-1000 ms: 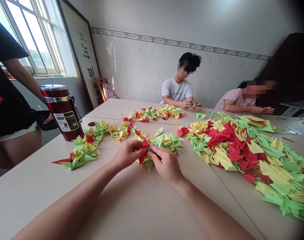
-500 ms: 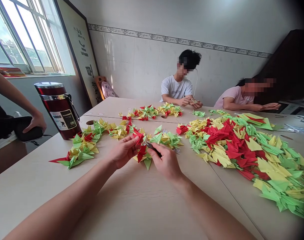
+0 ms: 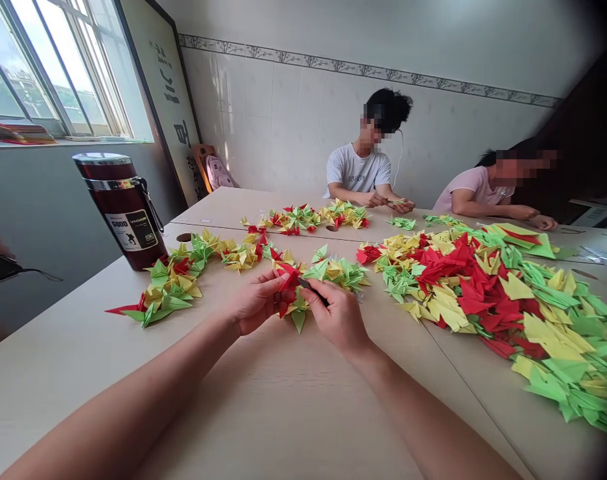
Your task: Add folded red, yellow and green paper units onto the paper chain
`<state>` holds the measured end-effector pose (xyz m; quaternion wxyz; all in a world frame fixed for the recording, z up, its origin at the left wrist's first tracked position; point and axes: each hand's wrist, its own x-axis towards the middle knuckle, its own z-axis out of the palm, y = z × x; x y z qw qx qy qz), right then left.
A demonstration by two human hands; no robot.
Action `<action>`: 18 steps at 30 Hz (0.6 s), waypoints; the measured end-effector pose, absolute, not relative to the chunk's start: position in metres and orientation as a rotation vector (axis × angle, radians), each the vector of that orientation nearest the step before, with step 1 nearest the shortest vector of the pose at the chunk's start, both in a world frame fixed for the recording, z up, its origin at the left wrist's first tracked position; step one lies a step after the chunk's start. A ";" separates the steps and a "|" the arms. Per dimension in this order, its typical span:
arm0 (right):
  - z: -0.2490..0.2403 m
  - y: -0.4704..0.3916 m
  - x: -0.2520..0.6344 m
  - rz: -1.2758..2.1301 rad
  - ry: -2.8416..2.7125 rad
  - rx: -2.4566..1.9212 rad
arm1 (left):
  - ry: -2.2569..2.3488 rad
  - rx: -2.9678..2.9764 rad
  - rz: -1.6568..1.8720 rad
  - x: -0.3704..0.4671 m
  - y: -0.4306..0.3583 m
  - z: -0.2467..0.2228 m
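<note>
My left hand [image 3: 253,301] pinches a folded red paper crane [image 3: 289,272] between thumb and fingers, above the table. Just to its right, my right hand [image 3: 340,317] is closed around a slim dark tool [image 3: 311,289] whose tip meets the red paper; its exact kind is hard to make out. Under and behind my hands lies a string of red, yellow and green paper cranes [image 3: 336,272], partly hidden by my fingers. Another stretch of joined cranes [image 3: 170,287] curves away on the left.
A big heap of folded cranes [image 3: 483,293] covers the table's right side. At the left stands a dark red vacuum flask [image 3: 120,213]. Two people sit across the table, and a garland [image 3: 303,217] lies before them. Someone's hand with a dark object [image 3: 0,268] shows at the left edge.
The red crane has turned in my left fingers, and the tool tip is closer against it. The person at the left edge has moved mostly out of view.
</note>
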<state>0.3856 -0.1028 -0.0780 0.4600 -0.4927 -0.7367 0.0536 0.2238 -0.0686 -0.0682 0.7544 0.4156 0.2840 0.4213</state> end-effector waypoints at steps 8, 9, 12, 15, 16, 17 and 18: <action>-0.079 -0.100 0.387 0.100 -1.780 -1.237 | 0.874 1.295 1.192 0.225 -0.070 -0.063; -0.079 -0.099 0.388 0.097 -1.769 -1.240 | 0.921 1.416 1.224 0.225 -0.069 -0.063; -0.080 -0.097 0.390 0.110 -1.744 -1.251 | 1.000 1.844 1.173 0.217 -0.064 -0.064; -0.081 -0.096 0.392 0.118 -1.722 -1.264 | 1.222 2.094 1.262 0.198 -0.048 -0.069; -0.081 -0.096 0.392 0.117 -1.717 -1.267 | 1.365 2.116 1.315 0.190 -0.042 -0.071; -0.082 -0.096 0.392 0.116 -1.715 -1.267 | 1.538 2.139 1.323 0.182 -0.034 -0.074; -0.082 -0.096 0.392 0.114 -1.714 -1.266 | 1.720 2.139 1.276 0.173 -0.027 -0.078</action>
